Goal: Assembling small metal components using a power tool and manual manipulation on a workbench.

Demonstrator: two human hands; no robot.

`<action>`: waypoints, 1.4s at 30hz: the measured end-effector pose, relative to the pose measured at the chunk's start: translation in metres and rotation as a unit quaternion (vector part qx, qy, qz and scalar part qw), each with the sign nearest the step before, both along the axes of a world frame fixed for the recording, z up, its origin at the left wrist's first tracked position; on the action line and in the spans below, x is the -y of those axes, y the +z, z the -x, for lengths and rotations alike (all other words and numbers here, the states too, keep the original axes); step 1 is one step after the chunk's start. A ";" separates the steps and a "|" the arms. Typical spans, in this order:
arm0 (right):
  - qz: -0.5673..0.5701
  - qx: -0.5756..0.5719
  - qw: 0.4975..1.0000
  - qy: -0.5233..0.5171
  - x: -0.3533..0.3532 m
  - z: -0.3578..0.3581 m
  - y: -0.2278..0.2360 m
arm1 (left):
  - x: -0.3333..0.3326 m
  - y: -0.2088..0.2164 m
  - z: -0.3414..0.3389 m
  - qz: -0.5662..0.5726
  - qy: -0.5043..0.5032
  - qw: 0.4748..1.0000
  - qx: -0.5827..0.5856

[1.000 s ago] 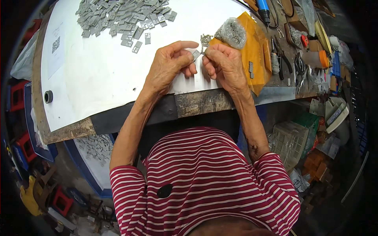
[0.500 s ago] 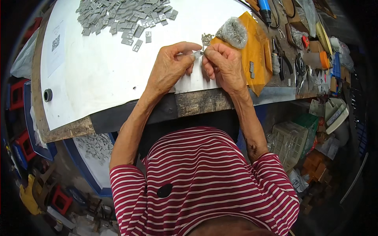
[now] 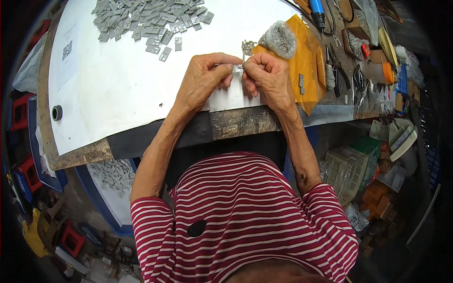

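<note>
Between my two hands is a small grey metal plate [image 3: 238, 69], pinched on its left side by the thumb and index finger of my left hand [image 3: 204, 78]. My right hand [image 3: 270, 76] has its thumb and index finger pressed together at the plate's right end. Whatever tiny part those fingertips hold is hidden. Just beyond them lies a little heap of small metal parts [image 3: 247, 46] on the white sheet. A clear plastic bag [image 3: 281, 39] of similar parts rests on a yellow envelope [image 3: 309, 61] at the right.
Many grey metal plates [image 3: 151, 23] are heaped at the far left of the white sheet [image 3: 122, 89]. A black ring [image 3: 57, 113] sits near the left edge. Pliers [image 3: 342, 68], a blue-handled tool [image 3: 317, 12] and an orange-lidded jar [image 3: 377, 72] crowd the right side.
My left fingers have shifted slightly, and the plate between my hands shows more flatly. My right hand stays at nearly the same place.
</note>
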State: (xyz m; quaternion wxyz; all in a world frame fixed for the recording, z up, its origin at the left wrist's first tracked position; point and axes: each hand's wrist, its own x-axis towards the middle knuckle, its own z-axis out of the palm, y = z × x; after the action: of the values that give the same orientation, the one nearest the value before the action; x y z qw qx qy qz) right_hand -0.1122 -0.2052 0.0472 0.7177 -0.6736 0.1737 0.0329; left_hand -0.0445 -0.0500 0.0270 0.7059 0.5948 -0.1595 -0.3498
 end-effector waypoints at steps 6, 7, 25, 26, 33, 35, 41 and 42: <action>-0.004 -0.004 1.000 -0.004 0.000 -0.001 0.000 | 0.000 -0.001 0.000 0.003 0.000 1.000 0.001; -0.004 -0.004 1.000 -0.004 0.001 -0.001 -0.001 | 0.000 -0.002 -0.001 0.004 -0.003 1.000 0.000; 0.044 0.019 0.996 0.077 0.013 -0.005 -0.001 | 0.000 0.000 -0.002 0.015 0.000 1.000 0.024; 0.051 0.018 0.995 0.089 0.015 -0.006 -0.001 | 0.000 0.000 -0.002 0.016 -0.001 0.999 0.030; 0.038 -0.004 0.994 0.102 0.009 -0.009 0.005 | -0.001 0.004 -0.004 0.014 0.012 1.000 0.023; 0.016 -0.016 0.993 0.113 0.009 -0.009 0.006 | -0.003 0.005 -0.004 0.037 0.013 0.999 0.002; 0.012 -0.021 0.995 0.093 0.005 -0.019 0.008 | -0.001 0.008 -0.005 0.038 0.040 0.998 0.016; 0.011 -0.021 0.995 0.093 0.004 -0.024 0.009 | -0.001 0.008 -0.006 0.030 0.055 0.997 0.040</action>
State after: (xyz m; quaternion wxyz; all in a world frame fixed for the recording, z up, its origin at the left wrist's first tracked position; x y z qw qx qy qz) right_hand -0.0884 -0.2087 0.0563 0.6999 -0.6941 0.1259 0.1118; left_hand -0.0386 -0.0485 0.0347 0.7346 0.5948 -0.1648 -0.2818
